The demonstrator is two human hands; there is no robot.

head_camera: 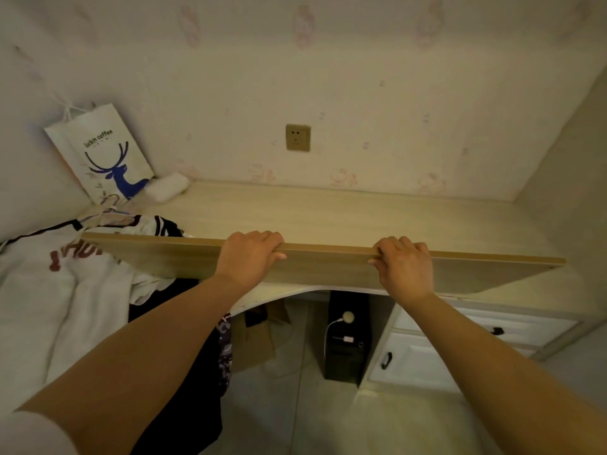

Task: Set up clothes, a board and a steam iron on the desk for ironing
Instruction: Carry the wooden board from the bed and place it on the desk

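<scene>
Board (170,259) stands on its long edge over the desk (328,215), its long axis running left to right; my forearms cover part of its near face, and I cannot tell whether its lower edge touches. My left hand (249,257) and right hand (405,267) have their fingers curled over its top edge. Clothes (59,290) lie at the left, partly behind it.

A long pale wooden board (170,257) stands on edge, tilted, along the front of the light wood surface (328,215). White printed and dark clothes (65,284) lie heaped at the surface's left end, partly under the board.
</scene>
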